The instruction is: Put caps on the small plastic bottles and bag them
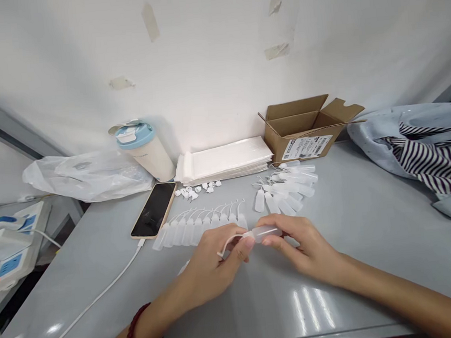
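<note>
Between my two hands is a small translucent squeeze bottle [266, 232] with a thin bent spout, held sideways above the table. My left hand [217, 259] pinches its white neck end, and the curved spout points left over the fingers. Around the bottle's body the thumb and fingers of my right hand [300, 238] are closed. Beyond my left hand lies a row of like bottles [199, 228] with bent spouts. A looser fan of bottles [285, 192] rests beyond my right hand. Several small white caps [191, 191] are scattered behind the row.
A phone [154, 210] with a white cable lies at the left, before a tumbler [147, 152] and a plastic bag [87, 176]. White padded envelopes [228, 158] are stacked by the wall beside an open cardboard box [302, 141]. Folded clothing [424, 146] sits at right.
</note>
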